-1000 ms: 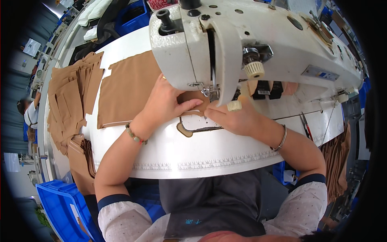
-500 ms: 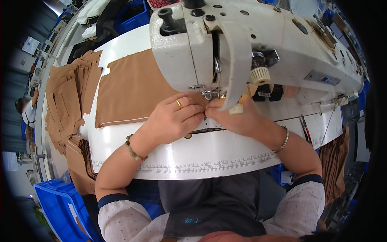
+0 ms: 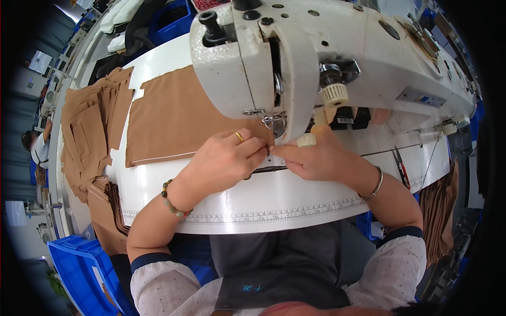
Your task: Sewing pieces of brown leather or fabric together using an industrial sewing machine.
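Note:
A brown fabric piece (image 3: pixel 168 113) lies flat on the sewing table, a white line along its near edge. Its right end runs under the presser foot (image 3: pixel 276 124) of a white sewing machine (image 3: pixel 226 73). My left hand (image 3: pixel 227 158), with a gold ring, has its fingers curled and pinched at the fabric's near right corner. From the other side, my right hand (image 3: pixel 312 155) meets it there, index finger stretched to the corner and thumb bent below. The fingertips of both hands nearly touch just in front of the foot. Part of my right hand is hidden behind the machine head.
Stacked brown fabric pieces (image 3: pixel 87 131) lie at the left, with more hanging at the right (image 3: pixel 438 221). Red-and-black thread snips (image 3: pixel 401 168) rest right of my forearm. A blue crate (image 3: pixel 87 268) stands at lower left. A ruler strip (image 3: pixel 263 216) follows the table's front edge.
My right hand has drawn slightly toward me; its index finger is straighter and its thumb shows lower. My left hand stays at the fabric corner. The view has shifted slightly.

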`<state>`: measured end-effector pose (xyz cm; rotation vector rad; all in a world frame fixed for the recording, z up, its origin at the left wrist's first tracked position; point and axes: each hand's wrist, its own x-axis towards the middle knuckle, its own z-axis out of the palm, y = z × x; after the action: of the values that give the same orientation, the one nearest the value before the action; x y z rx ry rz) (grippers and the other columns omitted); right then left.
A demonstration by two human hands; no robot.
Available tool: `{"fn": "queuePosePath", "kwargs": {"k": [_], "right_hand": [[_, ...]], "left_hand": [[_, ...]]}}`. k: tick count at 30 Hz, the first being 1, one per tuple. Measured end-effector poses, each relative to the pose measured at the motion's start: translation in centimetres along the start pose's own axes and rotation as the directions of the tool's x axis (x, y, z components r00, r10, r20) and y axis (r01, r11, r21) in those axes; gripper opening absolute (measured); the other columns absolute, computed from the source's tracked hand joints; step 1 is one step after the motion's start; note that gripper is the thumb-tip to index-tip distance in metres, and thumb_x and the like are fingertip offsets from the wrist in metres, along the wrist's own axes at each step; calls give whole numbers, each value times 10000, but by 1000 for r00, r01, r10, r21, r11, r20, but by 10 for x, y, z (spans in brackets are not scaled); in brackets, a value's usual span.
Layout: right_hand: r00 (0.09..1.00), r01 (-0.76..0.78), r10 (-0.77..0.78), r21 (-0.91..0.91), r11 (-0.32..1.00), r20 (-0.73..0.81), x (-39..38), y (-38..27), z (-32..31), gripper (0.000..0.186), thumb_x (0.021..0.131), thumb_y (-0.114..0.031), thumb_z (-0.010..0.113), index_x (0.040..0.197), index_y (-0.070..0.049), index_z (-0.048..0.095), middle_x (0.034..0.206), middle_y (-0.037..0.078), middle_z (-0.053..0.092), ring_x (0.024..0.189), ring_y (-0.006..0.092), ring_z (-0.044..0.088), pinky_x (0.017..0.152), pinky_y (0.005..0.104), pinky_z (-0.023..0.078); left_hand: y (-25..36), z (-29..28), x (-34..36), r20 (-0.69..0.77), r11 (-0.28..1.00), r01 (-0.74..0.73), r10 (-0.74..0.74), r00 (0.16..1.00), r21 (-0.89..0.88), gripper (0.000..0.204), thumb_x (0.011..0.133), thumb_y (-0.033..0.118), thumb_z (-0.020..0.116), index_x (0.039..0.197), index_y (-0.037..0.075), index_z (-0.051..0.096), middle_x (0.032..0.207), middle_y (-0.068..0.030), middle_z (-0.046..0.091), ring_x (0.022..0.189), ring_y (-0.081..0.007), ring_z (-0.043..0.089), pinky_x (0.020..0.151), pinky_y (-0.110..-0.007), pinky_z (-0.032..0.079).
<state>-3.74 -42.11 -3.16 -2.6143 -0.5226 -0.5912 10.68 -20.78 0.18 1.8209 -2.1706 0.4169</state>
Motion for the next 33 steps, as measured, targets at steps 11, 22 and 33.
{"fn": "queuePosePath", "kwargs": {"k": [11, 22, 33], "right_hand": [[997, -26, 14, -151, 988, -81, 7, 10, 13, 81, 800, -129, 724, 867, -85, 739, 699, 88, 651, 615, 279, 677, 563, 432, 526], [998, 27, -37, -214, 976, -41, 6, 4, 11, 63, 846, -149, 674, 825, -94, 697, 758, 56, 652, 684, 253, 714, 589, 395, 562], [1000, 11, -10, -269, 963, 8, 12, 17, 39, 147, 747, -177, 730, 689, -42, 737, 742, 127, 718, 657, 331, 739, 565, 446, 586]], "left_hand": [[-18, 17, 2, -62, 988, 100, -93, 994, 118, 263, 793, 122, 726, 1047, 90, 786, 984, -5, 682, 871, -185, 696, 724, -338, 593], [-19, 21, -7, 10, 957, 272, -274, 962, 102, 259, 802, 71, 780, 1056, 117, 796, 868, -40, 661, 782, -281, 668, 678, -405, 543], [-65, 5, -39, 224, 804, 565, -526, 821, -184, 420, 862, -28, 727, 1279, -6, 675, 1224, -198, 650, 1065, -405, 667, 900, -466, 563]]}}
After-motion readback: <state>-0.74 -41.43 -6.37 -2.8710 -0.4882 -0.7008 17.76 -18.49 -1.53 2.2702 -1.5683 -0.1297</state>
